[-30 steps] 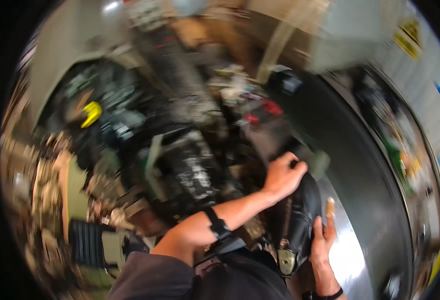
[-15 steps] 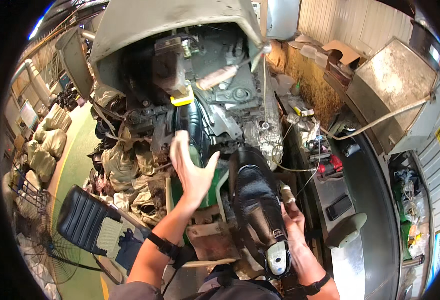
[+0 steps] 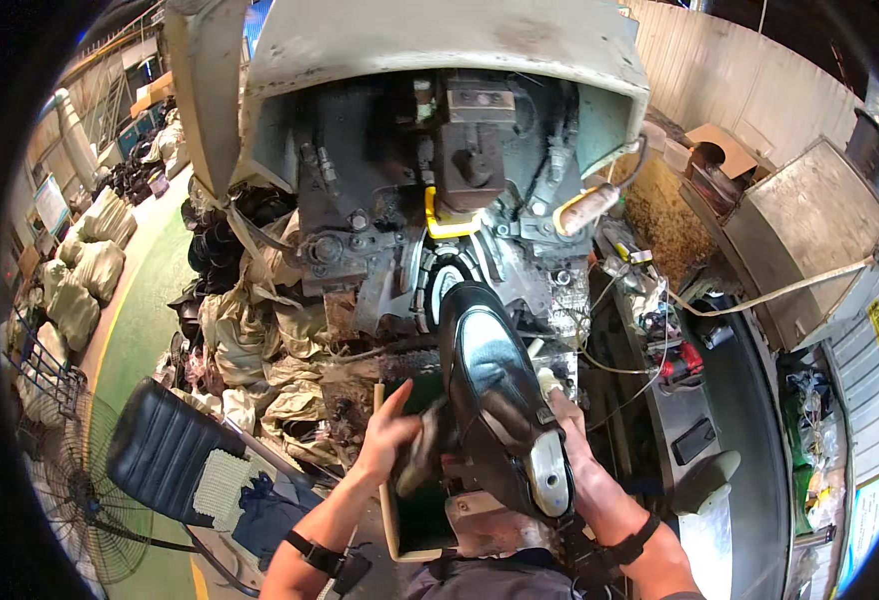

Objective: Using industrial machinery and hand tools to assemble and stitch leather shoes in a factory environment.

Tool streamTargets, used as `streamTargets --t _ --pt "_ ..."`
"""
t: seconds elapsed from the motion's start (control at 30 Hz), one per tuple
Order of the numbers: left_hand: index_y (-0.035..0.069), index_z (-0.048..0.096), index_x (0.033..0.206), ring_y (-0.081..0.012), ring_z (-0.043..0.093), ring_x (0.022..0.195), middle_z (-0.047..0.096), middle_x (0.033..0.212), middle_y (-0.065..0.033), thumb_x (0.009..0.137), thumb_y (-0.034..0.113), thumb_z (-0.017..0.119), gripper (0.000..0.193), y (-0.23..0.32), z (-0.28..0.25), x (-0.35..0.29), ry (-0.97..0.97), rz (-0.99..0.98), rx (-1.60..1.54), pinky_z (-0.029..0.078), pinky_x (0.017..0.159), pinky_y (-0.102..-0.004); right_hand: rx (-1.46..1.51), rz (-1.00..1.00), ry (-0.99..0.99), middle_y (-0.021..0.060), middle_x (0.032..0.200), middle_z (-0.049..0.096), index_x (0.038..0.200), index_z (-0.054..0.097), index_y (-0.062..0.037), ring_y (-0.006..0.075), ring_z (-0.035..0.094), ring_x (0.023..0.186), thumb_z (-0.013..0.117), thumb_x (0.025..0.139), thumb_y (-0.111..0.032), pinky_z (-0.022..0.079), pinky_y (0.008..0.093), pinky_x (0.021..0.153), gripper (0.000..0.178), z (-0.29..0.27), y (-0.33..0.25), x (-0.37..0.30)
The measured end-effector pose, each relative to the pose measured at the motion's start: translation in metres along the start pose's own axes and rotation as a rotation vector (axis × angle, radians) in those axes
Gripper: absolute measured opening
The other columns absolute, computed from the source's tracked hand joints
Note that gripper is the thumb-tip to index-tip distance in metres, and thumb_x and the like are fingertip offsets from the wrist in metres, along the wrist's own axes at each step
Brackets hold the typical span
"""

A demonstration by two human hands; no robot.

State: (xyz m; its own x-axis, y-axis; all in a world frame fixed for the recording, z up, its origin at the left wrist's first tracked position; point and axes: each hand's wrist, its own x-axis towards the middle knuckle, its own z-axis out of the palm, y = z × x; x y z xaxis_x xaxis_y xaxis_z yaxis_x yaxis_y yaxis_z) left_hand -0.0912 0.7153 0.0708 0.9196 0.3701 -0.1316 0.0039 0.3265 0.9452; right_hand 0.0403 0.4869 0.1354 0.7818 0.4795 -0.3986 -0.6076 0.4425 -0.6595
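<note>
My right hand grips the right side of a black leather shoe upper fitted on a last. Its pale heel top, with a small hole, is toward me, and its toe points to the machine. A small whitish piece shows at my right fingertips; I cannot tell what it is. Left of the shoe, my left hand is smeared by motion, beside a blurred dark shape whose kind is unclear. Ahead stands the machine, with a yellow-edged block above a pale oval form between metal jaws.
A green-lined bin stands in front of me. A black padded chair and a fan are at left, near piled cloth sacks. On the right bench lie a phone and a loose shoe-shaped piece.
My left hand has drawn back from the machine toward me. The black form under the yellow-edged block no longer shows there. The shoe in my right hand has moved toward the jaws.
</note>
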Motion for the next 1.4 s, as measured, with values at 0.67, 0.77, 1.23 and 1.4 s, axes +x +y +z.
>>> streamTargets --t 0.67,0.77,1.23,1.4 --pt "0.000 0.068 0.110 -0.0178 0.064 0.091 0.070 0.103 -0.0066 0.094 0.020 0.068 0.026 0.012 0.060 0.102 0.391 -0.177 -0.729 0.050 0.083 -0.0330 -0.085 -0.019 0.086 0.0014 0.091 0.063 0.116 0.055 -0.0116 0.0121 0.063 0.073 0.063 0.099 -0.016 0.054 0.0285 0.064 0.019 0.041 0.022 0.107" --pt "0.000 0.068 0.108 -0.0181 0.064 0.091 0.070 0.102 -0.0069 0.094 0.018 0.065 0.023 0.008 0.063 0.104 0.438 -0.171 -0.743 0.050 0.083 -0.0331 -0.077 0.003 0.086 0.0014 0.096 0.065 0.117 0.056 -0.0117 0.0111 0.063 0.078 0.062 0.099 -0.015 0.054 0.0275 0.067 0.019 0.034 0.026 0.116" --pt "0.002 0.069 0.082 -0.0065 0.051 0.076 0.063 0.082 0.0018 0.099 0.014 0.063 0.022 -0.037 0.060 0.132 0.555 0.026 -0.577 0.043 0.069 -0.0249 0.078 -0.106 -0.084 0.0083 0.100 0.070 0.114 0.052 -0.0100 0.0186 0.071 0.082 0.063 0.098 -0.011 0.061 0.0319 0.067 0.019 0.018 0.051 0.155" --pt "0.002 0.070 0.085 -0.0071 0.053 0.075 0.064 0.082 0.0018 0.099 0.019 0.064 0.024 -0.051 0.052 0.131 0.524 0.057 -0.580 0.043 0.069 -0.0243 0.113 0.004 -0.003 0.0094 0.098 0.070 0.115 0.052 -0.0126 0.0207 0.071 0.078 0.063 0.099 -0.016 0.062 0.0347 0.063 0.019 0.022 0.048 0.146"
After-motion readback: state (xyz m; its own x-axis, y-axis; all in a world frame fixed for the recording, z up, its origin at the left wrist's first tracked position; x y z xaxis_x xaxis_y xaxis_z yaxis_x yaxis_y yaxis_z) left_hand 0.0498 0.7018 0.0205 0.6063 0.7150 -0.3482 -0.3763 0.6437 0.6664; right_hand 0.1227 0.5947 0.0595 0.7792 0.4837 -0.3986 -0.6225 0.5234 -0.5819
